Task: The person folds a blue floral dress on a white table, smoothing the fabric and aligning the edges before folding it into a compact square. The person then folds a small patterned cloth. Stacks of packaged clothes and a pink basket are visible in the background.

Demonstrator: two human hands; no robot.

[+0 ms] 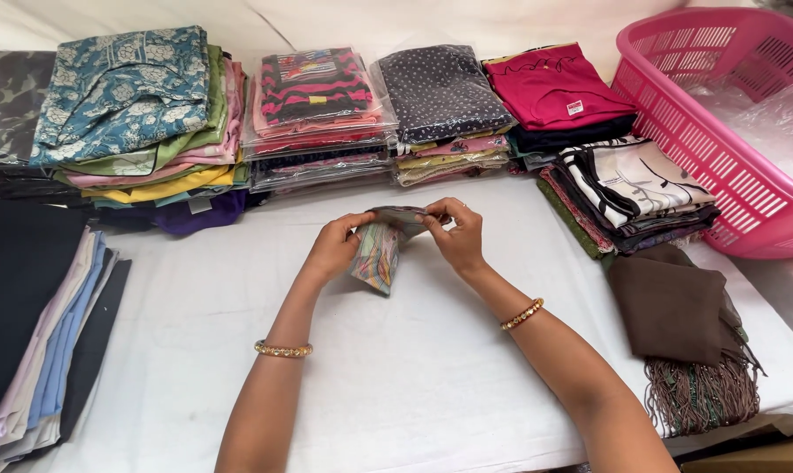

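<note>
Both my hands hold one small folded cloth (377,258) with multicoloured stripes, lifted a little above the white table cover (414,377). My left hand (333,247) grips its left upper edge and my right hand (456,235) pinches its right upper edge. The cloth hangs down between them. Each wrist wears a gold bangle.
Stacks of folded garments line the back: a teal floral pile (125,96), bagged striped ones (318,96), a dotted dark pile (440,92), a red pile (554,88). A pink basket (677,114) stands at right, a brown fringed cloth (686,324) near it, folded fabrics (37,324) at left.
</note>
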